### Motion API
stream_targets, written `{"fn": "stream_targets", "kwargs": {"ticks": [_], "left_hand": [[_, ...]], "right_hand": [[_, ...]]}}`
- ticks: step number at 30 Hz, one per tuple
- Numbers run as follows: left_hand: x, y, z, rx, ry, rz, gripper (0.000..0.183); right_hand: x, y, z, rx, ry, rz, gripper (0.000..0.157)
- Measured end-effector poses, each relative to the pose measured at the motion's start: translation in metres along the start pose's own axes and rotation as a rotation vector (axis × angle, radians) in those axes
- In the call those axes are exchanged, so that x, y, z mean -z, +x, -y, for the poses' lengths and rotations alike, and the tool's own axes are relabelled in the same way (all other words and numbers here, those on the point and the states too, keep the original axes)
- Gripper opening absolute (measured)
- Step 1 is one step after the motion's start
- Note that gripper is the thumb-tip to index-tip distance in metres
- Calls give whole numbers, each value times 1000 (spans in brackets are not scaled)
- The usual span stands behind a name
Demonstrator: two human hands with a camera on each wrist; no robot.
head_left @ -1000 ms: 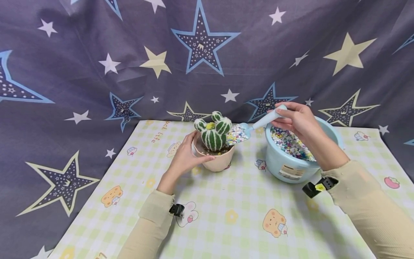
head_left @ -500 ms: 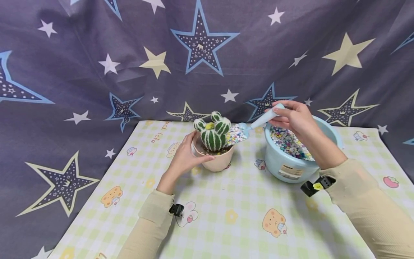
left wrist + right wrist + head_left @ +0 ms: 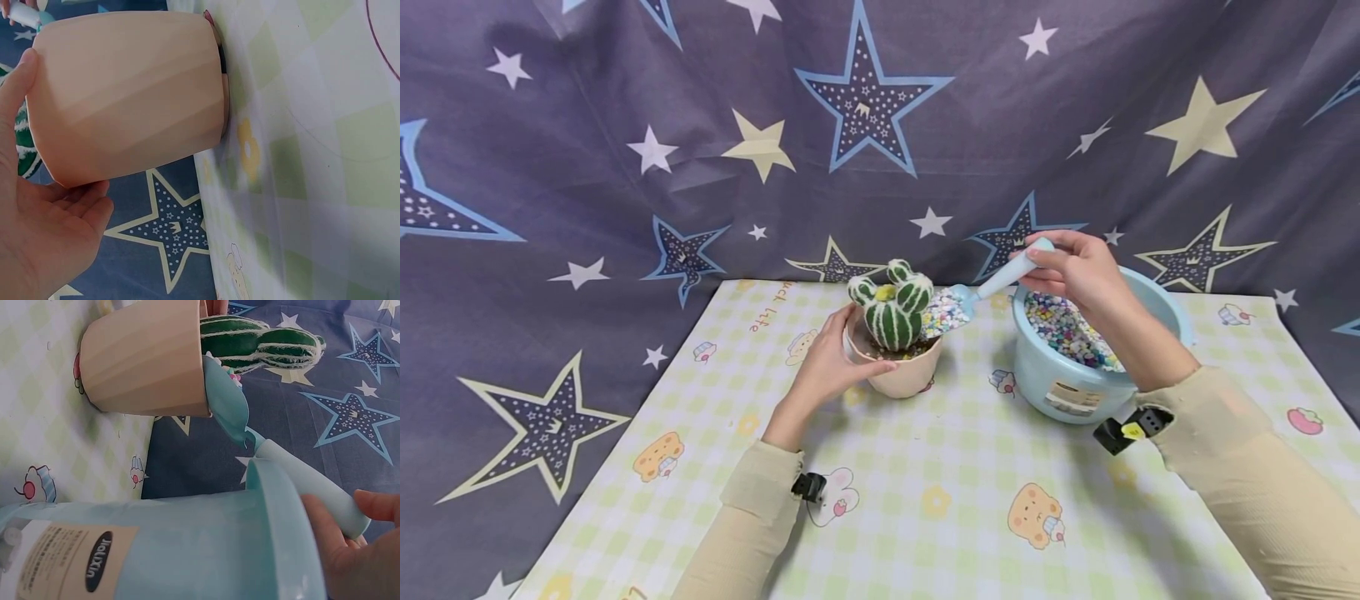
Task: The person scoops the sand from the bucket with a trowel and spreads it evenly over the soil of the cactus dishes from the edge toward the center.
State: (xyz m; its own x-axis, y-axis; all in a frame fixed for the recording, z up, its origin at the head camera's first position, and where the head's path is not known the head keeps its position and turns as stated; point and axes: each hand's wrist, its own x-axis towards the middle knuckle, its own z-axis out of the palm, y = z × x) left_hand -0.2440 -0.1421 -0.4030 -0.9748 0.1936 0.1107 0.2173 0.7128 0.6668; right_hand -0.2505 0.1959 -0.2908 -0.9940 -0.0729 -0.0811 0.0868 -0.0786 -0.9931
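Note:
A striped green cactus (image 3: 892,323) with a yellow flower stands in a beige flower pot (image 3: 904,379). My left hand (image 3: 831,367) grips this pot at its left side, thumb along the front rim and fingers behind. In the left wrist view the pot wall (image 3: 131,94) fills the space beside the thumb. My right hand (image 3: 1086,271) holds a light-blue garden trowel (image 3: 1011,273) by its handle. Its blade, heaped with colourful pebbles (image 3: 945,313), tips down at the pot's right rim. In the right wrist view the blade (image 3: 226,403) lies against the rim, near the cactus.
A light-blue bucket (image 3: 1037,375) of multicoloured pebbles (image 3: 1067,333) stands right of the pot, below my right forearm. A checked cloth (image 3: 925,450) covers the table. Directly behind the table hangs a dark star-patterned curtain (image 3: 700,192).
My right hand and the trowel have shifted slightly left, bringing the loaded blade a little closer over the pot. The left hand and pot have hardly moved.

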Motion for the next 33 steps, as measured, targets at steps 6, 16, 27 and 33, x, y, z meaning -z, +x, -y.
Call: {"fn": "stream_targets", "kwargs": {"ticks": [6,16,27,33], "left_hand": [[0,0,0,-1,-5,0,117],[0,0,0,-2,3,-1,118],[-1,1,0,1,4,-5,118],[-1,1,0,0,3,-8,119]], "right_hand": [[-3,0,2,6,-20,-6,25],[-8,0,3,33,-46,-14,31],[-12,0,5,53,-86,-24,29],[-15,1,6,52,-130,-30,35]]}}
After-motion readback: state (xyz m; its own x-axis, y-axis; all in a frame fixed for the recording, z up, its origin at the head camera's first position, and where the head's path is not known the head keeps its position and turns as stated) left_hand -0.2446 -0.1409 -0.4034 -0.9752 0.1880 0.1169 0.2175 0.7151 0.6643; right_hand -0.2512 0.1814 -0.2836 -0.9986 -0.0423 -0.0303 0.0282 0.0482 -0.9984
